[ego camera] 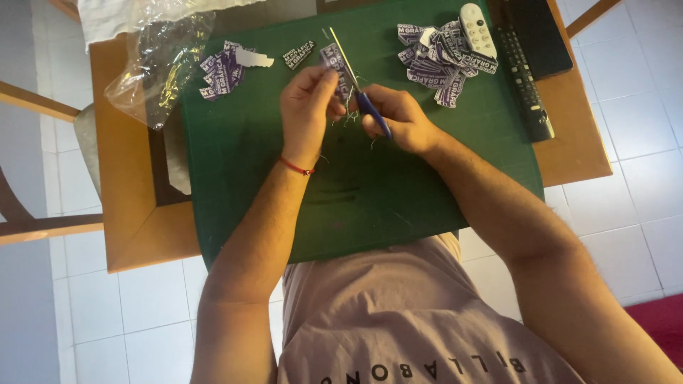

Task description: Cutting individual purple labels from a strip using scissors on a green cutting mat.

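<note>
My left hand (306, 107) pinches a small purple and white printed label (334, 62) above the green cutting mat (370, 192). A red string bracelet circles that wrist. My right hand (398, 117) grips blue-handled scissors (359, 89), whose blades point away from me and lie against the label. Thin white trimmings hang between the two hands.
A pile of purple labels (437, 60) lies at the mat's far right, under a white remote (478, 30). A smaller pile (222, 71) and a single label (299, 54) lie far left. A black remote (525, 78), crumpled clear plastic (160, 64) and the wooden table (124, 178) surround the mat.
</note>
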